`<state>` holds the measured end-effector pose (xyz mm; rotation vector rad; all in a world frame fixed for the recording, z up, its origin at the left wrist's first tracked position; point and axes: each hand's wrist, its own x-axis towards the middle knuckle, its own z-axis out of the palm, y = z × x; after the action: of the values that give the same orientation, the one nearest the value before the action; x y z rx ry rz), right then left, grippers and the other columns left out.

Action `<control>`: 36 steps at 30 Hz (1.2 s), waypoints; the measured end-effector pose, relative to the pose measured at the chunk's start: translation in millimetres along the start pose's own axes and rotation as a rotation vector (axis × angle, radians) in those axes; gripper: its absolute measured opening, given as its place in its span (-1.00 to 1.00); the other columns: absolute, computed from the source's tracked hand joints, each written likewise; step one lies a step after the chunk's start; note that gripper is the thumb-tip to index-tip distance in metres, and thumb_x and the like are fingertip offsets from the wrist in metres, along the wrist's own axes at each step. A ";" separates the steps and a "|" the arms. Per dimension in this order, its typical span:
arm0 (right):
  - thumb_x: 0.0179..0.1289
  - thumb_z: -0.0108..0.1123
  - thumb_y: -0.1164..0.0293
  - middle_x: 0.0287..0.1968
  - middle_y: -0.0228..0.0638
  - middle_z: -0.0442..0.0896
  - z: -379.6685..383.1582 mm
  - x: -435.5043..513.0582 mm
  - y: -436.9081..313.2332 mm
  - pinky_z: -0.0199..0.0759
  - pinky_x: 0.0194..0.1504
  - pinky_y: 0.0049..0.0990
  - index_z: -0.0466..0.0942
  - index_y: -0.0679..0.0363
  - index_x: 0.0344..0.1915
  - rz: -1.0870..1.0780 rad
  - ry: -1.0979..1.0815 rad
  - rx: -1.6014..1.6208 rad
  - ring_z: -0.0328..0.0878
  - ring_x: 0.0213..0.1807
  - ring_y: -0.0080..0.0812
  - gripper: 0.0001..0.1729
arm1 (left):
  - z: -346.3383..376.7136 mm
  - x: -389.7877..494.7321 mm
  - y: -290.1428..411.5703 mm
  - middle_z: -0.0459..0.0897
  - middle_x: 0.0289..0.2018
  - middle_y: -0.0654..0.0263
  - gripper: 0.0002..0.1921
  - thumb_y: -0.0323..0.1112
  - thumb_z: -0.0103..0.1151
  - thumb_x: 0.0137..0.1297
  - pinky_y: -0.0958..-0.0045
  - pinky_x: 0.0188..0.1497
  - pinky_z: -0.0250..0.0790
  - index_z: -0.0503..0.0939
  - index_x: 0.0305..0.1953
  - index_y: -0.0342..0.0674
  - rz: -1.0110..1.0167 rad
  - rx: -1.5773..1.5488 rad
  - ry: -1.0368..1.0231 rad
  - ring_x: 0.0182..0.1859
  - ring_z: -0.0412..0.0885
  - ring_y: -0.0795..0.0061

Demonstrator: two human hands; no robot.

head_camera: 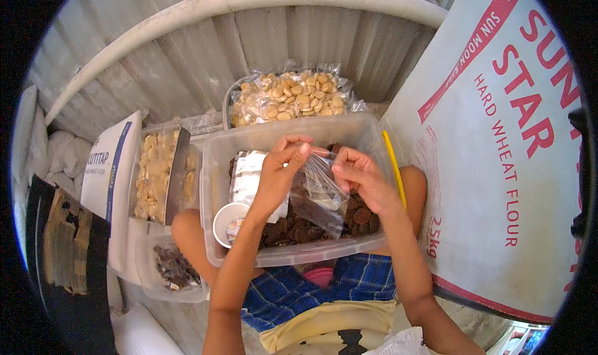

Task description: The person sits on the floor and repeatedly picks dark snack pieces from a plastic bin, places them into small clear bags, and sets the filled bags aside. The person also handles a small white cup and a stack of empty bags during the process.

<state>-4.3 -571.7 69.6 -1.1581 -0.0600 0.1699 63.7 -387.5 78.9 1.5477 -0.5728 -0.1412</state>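
My left hand (280, 173) and my right hand (362, 175) are raised over a clear plastic tub (299, 259). Between them a small clear plastic bag (320, 196) hangs by its top edge, pinched by the fingers of both hands. Dark brown round cookies (292, 231) lie loose in the tub, seen partly through the bag. White packets (247, 177) rest at the tub's left side, partly behind my left hand. A white cup (219, 222) holding small printed packets stands in its front left corner, and my left forearm overlaps its right edge.
Behind the tub is a large bag of pale round cookies (299, 95). Packs of similar cookies (156, 175) stand left, above a smaller tub of dark packs (175, 266). A tall flour sack (495, 168) bounds the right, beside a yellow strip (393, 168). Corrugated metal wall (299, 42) rises behind.
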 end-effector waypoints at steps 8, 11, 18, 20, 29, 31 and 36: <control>0.34 0.28 0.37 -0.35 -0.42 0.56 -0.1 20.9 -17.4 0.37 -0.34 -0.59 0.56 0.25 -0.22 -0.058 0.080 -0.542 0.44 -0.45 -0.61 -0.83 | -36.0 -2.8 -9.3 0.48 -0.61 0.30 -0.35 0.06 -0.08 0.53 0.38 -0.25 0.27 0.55 -0.65 -0.30 -0.103 0.312 0.010 -0.43 0.45 0.41; 0.27 0.31 0.39 -0.28 -0.28 0.61 -34.2 16.0 12.4 0.46 -0.29 -0.42 0.55 0.29 -0.15 -0.218 0.238 -1.297 0.55 -0.42 -0.36 -0.76 | -39.8 1.4 -4.5 0.53 -0.60 0.20 -0.43 0.00 -0.03 0.51 0.33 -0.33 0.30 0.63 -0.58 -0.29 -0.215 0.708 0.138 -0.47 0.48 0.30; 0.06 0.42 -0.01 0.26 0.16 0.36 -33.1 -3.4 44.9 0.40 0.20 -0.04 0.36 0.16 0.30 0.257 -0.096 -1.851 0.39 0.25 0.23 -0.13 | -35.4 -6.7 -27.7 0.68 -0.31 0.23 -0.68 -0.17 0.19 0.36 0.24 -0.26 0.45 0.71 -0.43 -0.28 0.109 0.876 0.132 -0.42 0.63 0.14; 0.04 0.43 -0.05 0.32 0.21 0.29 -25.2 -6.3 48.1 0.37 0.24 -0.05 0.32 0.14 0.36 0.312 -0.122 -1.867 0.35 0.29 0.27 -0.06 | -34.6 -8.5 -24.6 0.68 -0.30 0.25 -0.71 -0.20 0.22 0.33 0.21 -0.30 0.45 0.70 -0.42 -0.31 0.117 0.888 0.152 -0.42 0.64 0.13; 0.08 0.46 0.30 0.33 0.17 0.27 -22.4 -15.0 61.3 0.41 0.19 -0.07 0.37 0.13 0.27 0.260 -0.101 -1.721 0.41 0.24 0.20 -0.24 | -29.9 -11.4 -31.2 0.65 -0.20 0.24 -0.87 -0.34 0.27 0.25 0.28 -0.25 0.51 0.73 -0.34 -0.24 0.043 0.806 0.068 -0.38 0.69 0.26; 0.14 0.40 0.37 0.30 0.09 0.33 -28.1 -12.4 62.4 0.44 0.15 -0.12 0.40 0.14 0.22 0.284 -0.092 -1.559 0.48 0.18 0.12 -0.36 | -30.9 -12.0 -36.4 0.65 -0.16 0.22 -0.90 -0.41 0.25 0.21 0.25 -0.21 0.52 0.74 -0.31 -0.24 0.046 0.799 0.034 -0.34 0.69 0.24; 0.25 0.31 0.37 0.13 -0.05 0.55 -34.6 -16.5 44.1 0.43 0.16 -0.30 0.45 0.20 0.13 0.157 0.062 -0.935 0.56 0.10 -0.07 -0.54 | -36.4 -15.1 -44.6 0.66 -0.04 0.18 -0.77 -0.56 0.19 0.10 0.21 -0.12 0.53 0.74 -0.20 -0.26 0.034 0.889 0.001 -0.26 0.68 0.17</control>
<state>-20.4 -588.6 16.0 -2.1021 0.0124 0.2556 78.3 -350.2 34.8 2.3919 -0.7059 0.1690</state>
